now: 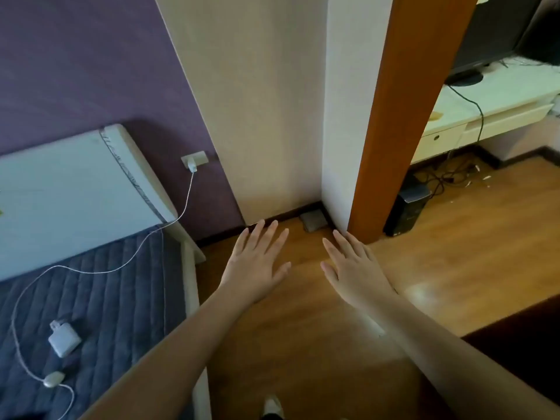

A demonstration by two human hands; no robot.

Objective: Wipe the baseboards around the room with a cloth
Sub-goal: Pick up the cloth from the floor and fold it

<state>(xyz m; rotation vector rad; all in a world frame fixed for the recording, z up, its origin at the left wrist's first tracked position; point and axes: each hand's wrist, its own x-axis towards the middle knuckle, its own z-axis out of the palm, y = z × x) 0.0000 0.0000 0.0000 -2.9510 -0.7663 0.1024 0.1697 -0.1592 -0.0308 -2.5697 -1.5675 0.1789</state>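
Note:
A grey cloth (312,221) lies folded on the wooden floor in the corner, against the dark brown baseboard (288,213) under the cream wall. My left hand (257,262) and my right hand (353,266) are stretched out in front of me, palms down, fingers straight and spread. Both hold nothing. They hover above the floor, nearer to me than the cloth, left hand to its left and right hand to its right. The baseboard continues to the left under the purple wall (221,233).
A bed (91,292) with a grey quilt, a white headboard, a charger and a cable fills the left side. An orange-brown door frame (394,147) stands right of the corner. Beyond it are a white desk (485,101), tangled cables and a black box (407,207) on the floor.

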